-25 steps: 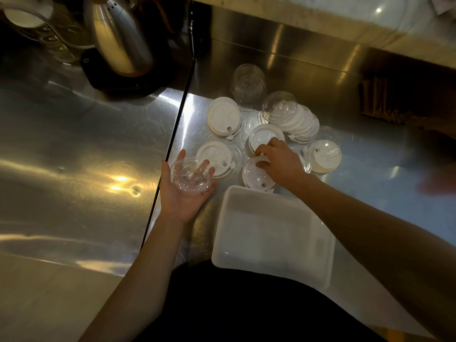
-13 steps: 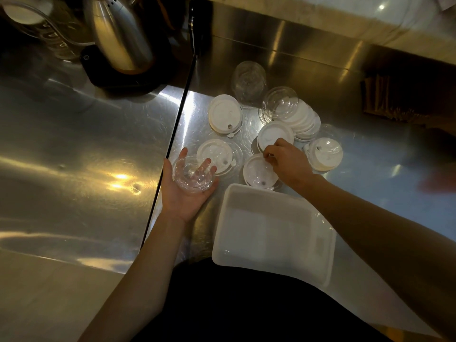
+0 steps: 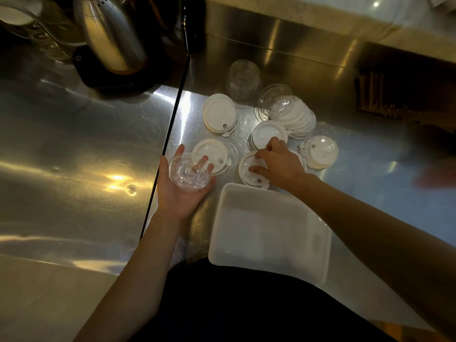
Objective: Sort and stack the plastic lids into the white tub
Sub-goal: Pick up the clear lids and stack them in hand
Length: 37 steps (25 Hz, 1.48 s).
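Observation:
My left hand lies palm up and holds a small stack of clear plastic lids. My right hand rests on a white lid just beyond the white tub, fingers spread over it; its grip is unclear. The tub sits near me with nothing visible in it. More white lids lie around: one at the back left, one beside my left hand, one behind my right hand, a fanned stack, and one under a clear dome. A clear dome lid tops the fanned stack.
Everything sits on a steel counter with a dark seam running away from me. A metal kettle on a black base stands at the back left. A clear cup lies behind the lids. Brown items sit in shadow at the right.
My right hand has shifted slightly forward and now spreads over the near white lid. My left hand keeps the clear lids and has barely moved.

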Tool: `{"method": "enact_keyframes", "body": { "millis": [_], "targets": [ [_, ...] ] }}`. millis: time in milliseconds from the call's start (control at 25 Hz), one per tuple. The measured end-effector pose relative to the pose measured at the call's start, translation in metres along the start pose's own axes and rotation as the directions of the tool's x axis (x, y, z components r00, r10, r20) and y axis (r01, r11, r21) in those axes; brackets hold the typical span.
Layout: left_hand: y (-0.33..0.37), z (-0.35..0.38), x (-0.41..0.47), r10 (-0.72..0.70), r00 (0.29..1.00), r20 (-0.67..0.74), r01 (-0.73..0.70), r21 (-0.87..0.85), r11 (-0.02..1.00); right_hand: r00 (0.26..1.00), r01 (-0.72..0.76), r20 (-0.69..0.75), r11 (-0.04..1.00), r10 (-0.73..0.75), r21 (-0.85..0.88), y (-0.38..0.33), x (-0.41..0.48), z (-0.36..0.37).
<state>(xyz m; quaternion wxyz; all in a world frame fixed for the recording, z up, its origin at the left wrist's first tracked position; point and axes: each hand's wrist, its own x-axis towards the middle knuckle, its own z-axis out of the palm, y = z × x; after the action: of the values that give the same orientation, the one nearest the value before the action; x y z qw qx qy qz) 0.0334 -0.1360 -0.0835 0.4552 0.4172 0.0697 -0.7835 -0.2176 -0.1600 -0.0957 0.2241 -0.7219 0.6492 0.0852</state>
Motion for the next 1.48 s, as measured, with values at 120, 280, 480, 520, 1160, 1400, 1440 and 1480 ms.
{"method": "enact_keyframes", "body": {
  "millis": [120,280,480,520,1160,1400,1440,1480],
  "targets": [
    [0.0,0.002,-0.001,-0.001,1.0,-0.008,0.001,0.012,1.0,1.0,0.017,-0.003,0.999,-0.017,-0.039,-0.002,0.0,0.001],
    [0.0,0.003,-0.001,-0.001,1.0,-0.014,0.001,0.019,1.0,1.0,-0.017,-0.007,1.0,0.017,0.001,-0.003,0.002,0.001],
    [-0.001,0.002,-0.001,-0.003,1.0,-0.016,0.004,0.023,1.0,0.999,-0.016,-0.03,1.0,0.015,-0.016,0.002,0.006,-0.003],
    [-0.001,0.002,-0.001,-0.003,1.0,-0.016,0.004,0.026,1.0,1.0,-0.008,-0.024,1.0,0.008,-0.019,0.003,0.005,-0.003],
    [-0.002,0.005,-0.002,-0.014,0.999,-0.041,0.016,0.053,0.998,0.972,-0.183,0.208,0.904,0.108,0.387,-0.013,-0.002,0.0],
    [-0.002,0.006,-0.004,-0.013,0.998,-0.065,0.016,0.045,0.999,0.952,-0.294,0.235,0.796,0.195,0.529,-0.011,0.005,-0.008],
    [-0.002,0.006,-0.004,-0.012,0.998,-0.065,0.015,0.04,0.999,0.945,-0.325,0.242,0.713,0.22,0.621,-0.01,0.006,-0.011],
    [-0.001,0.006,-0.004,-0.01,0.998,-0.064,0.013,0.037,0.999,0.938,-0.346,0.247,0.617,0.242,0.707,-0.009,0.006,-0.016]
  ]
}}
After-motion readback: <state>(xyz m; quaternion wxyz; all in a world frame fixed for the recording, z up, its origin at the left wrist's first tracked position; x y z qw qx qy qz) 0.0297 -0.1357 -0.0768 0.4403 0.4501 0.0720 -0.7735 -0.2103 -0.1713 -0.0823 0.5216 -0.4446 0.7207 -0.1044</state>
